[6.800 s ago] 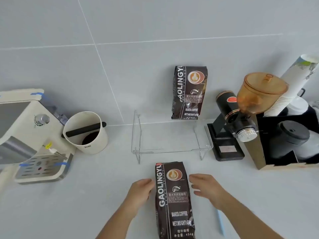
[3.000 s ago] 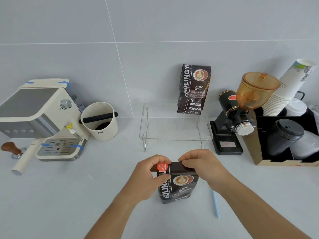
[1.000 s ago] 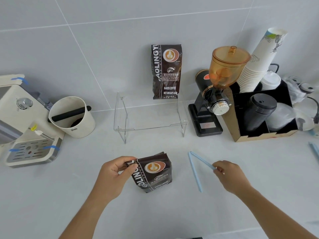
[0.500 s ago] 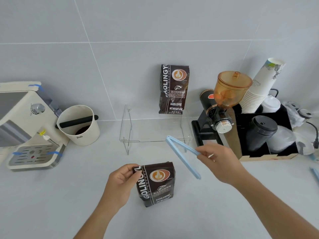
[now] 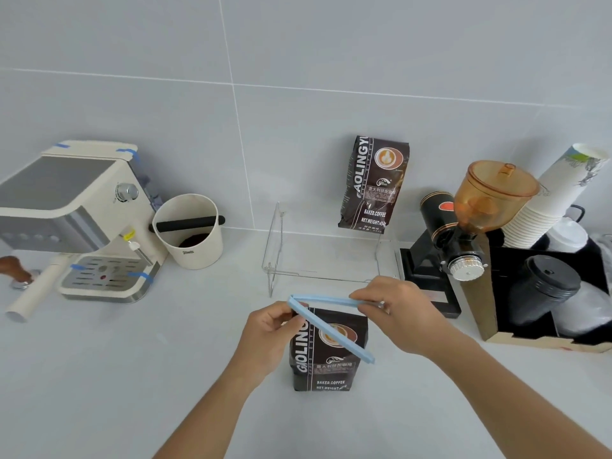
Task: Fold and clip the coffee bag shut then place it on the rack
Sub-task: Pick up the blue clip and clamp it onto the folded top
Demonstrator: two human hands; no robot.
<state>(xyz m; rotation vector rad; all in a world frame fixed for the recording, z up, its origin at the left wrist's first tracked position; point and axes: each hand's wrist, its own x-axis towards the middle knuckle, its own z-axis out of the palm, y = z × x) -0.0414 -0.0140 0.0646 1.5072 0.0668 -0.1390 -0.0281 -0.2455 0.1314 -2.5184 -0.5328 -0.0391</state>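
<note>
A dark brown coffee bag [image 5: 326, 354] stands upright on the counter, its top folded down. My left hand [image 5: 270, 332] pinches the folded top at its left corner. My right hand [image 5: 395, 313] holds a light blue bag clip [image 5: 331, 326], which is spread into a V: one arm lies along the back of the fold, the other slants down across the bag's front. The clear acrylic rack [image 5: 326, 256] stands just behind, against the wall, with a second identical coffee bag [image 5: 374, 185] standing on its back right part.
A cream espresso machine [image 5: 76, 220] and a white knock box [image 5: 188, 231] stand at the left. A black grinder with an amber hopper [image 5: 463, 233] sits right of the rack. Beyond it a box [image 5: 536, 339] holds paper cups [image 5: 549, 200] and a black tumbler [image 5: 543, 289].
My right hand picked the blue clip up off the counter and carried it left to the bag's folded top. My left hand kept hold of the fold throughout.
</note>
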